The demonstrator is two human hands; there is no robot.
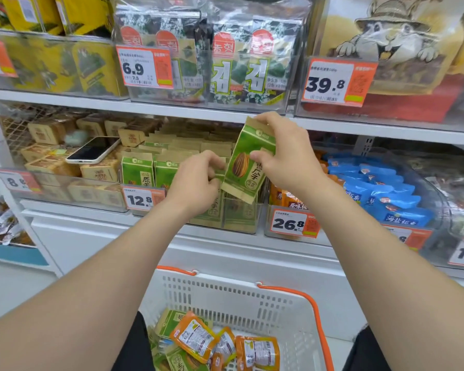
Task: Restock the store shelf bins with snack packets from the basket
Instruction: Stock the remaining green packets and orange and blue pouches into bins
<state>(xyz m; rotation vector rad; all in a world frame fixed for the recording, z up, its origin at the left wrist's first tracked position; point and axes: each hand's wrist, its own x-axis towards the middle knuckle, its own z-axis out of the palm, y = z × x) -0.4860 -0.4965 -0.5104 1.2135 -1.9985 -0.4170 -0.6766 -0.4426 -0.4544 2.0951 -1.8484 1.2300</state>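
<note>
green seed packet [248, 162] | held tilted over right front corner of its shelf bin [240, 222] | right hand [287, 153] pinching top and side | left hand [196, 180] curled at lower edge, grasp unclear | next: part row, slide in upright, label forward

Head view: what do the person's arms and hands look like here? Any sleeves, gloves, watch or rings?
The left arm and right arm are bare right to the frame edges, with no sleeve in sight. The left hand and right hand wear no gloves, and no ring, watch or bracelet shows on the visible sides. Low in the frame, black clothing shows beneath the arms.
</note>
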